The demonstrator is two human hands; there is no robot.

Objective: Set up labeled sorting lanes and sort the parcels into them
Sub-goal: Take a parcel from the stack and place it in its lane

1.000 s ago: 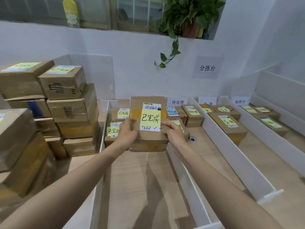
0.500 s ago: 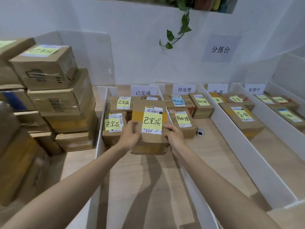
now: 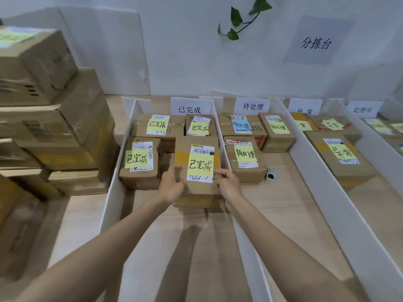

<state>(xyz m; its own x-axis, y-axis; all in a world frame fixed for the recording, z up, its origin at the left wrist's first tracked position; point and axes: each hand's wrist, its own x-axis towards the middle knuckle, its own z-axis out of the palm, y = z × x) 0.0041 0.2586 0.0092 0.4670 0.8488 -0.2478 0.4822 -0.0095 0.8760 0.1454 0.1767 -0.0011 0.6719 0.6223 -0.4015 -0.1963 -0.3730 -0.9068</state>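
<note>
Parcel [image 3: 197, 166] with yellow 已完成 note, clamped at its near corners between left hand [image 3: 172, 186] and right hand [image 3: 227, 185], thumbs on top, low in the leftmost lane under the 已完成 sign [image 3: 189, 109]. Hemmed by a same-noted box [image 3: 139, 162] at left and the white divider [image 3: 250, 258] tight at right, two more boxes [image 3: 160, 125] behind. Across the divider, three 待处理 boxes [image 3: 245, 158]. Stack of cartons [image 3: 65, 127] outside the lanes, far left.

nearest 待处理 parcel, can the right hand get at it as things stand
Probably not yet: the right hand grips the 已完成 parcel. Once free, the 待处理 parcel lies close, just across the low white divider.
</note>
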